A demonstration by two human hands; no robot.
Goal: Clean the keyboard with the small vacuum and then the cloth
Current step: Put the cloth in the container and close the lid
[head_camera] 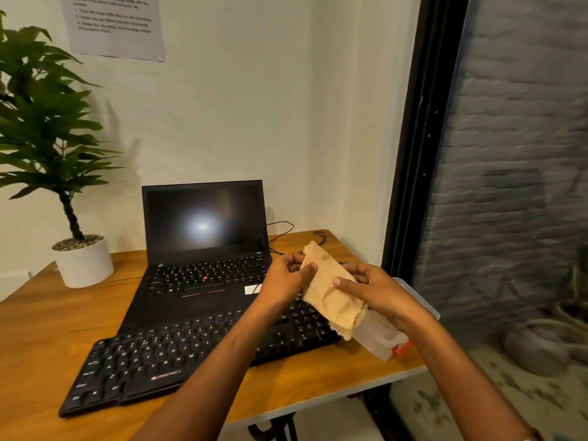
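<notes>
Holding the cloth (331,294) in both hands: left hand (286,278) pinches its upper edge, right hand (375,291) grips its middle, thumb on top. Cloth is tan, crumpled, hanging above the right end of the black keyboard (178,354), which lies angled on the wooden tabletop (47,319). Translucent plastic container (381,338) with red clip sits under the right hand; contents can't be made out. Open laptop (203,243) behind, potted plant (63,154) far left.

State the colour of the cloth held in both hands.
The cloth is pale tan or beige; the head view shows it.
</notes>
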